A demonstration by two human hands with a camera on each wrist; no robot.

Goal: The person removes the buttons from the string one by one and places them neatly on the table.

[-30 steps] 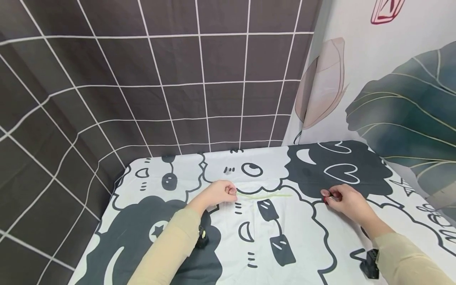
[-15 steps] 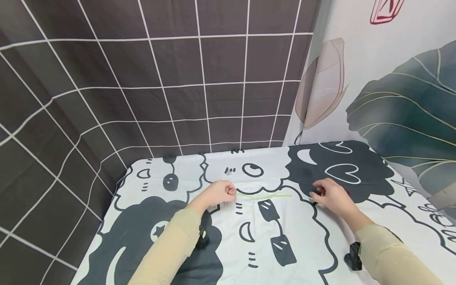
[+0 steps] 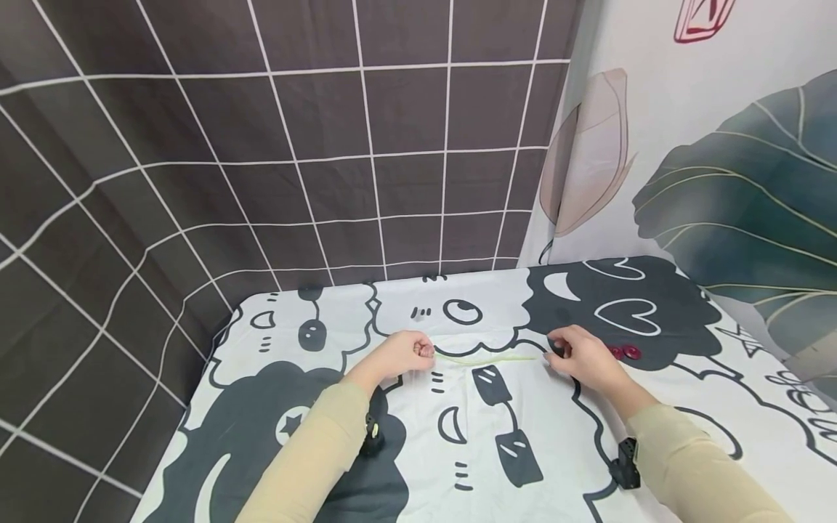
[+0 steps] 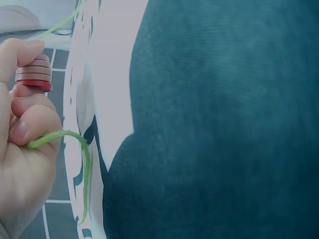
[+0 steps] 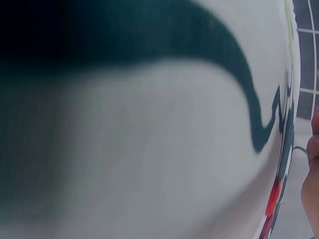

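Observation:
My left hand (image 3: 408, 352) pinches a small stack of buttons (image 4: 36, 73), pinkish with a red one at the bottom, between thumb and fingers. Its other fingers curl over a green yarn (image 4: 83, 164), whose short tail hangs down the palm side. The yarn's longer run (image 3: 487, 359) extends right from that hand, close over the cloth. My right hand (image 3: 584, 359) is at the yarn's far right end, thumb and index finger bent toward each other; I cannot tell whether anything is between them. Two dark red buttons (image 3: 631, 352) lie on the cloth just right of this hand.
A black and white cartoon-print cloth (image 3: 497, 465) covers the table. Behind it hangs a dark curtain (image 3: 412, 181) with white grid lines, and at right a leaf-print curtain (image 3: 739, 189). A black wrist camera (image 3: 626, 463) is strapped at the right sleeve.
My right hand has moved left from the red buttons to the yarn's right end, uncovering two buttons behind it. My left hand and the yarn have stayed in place.

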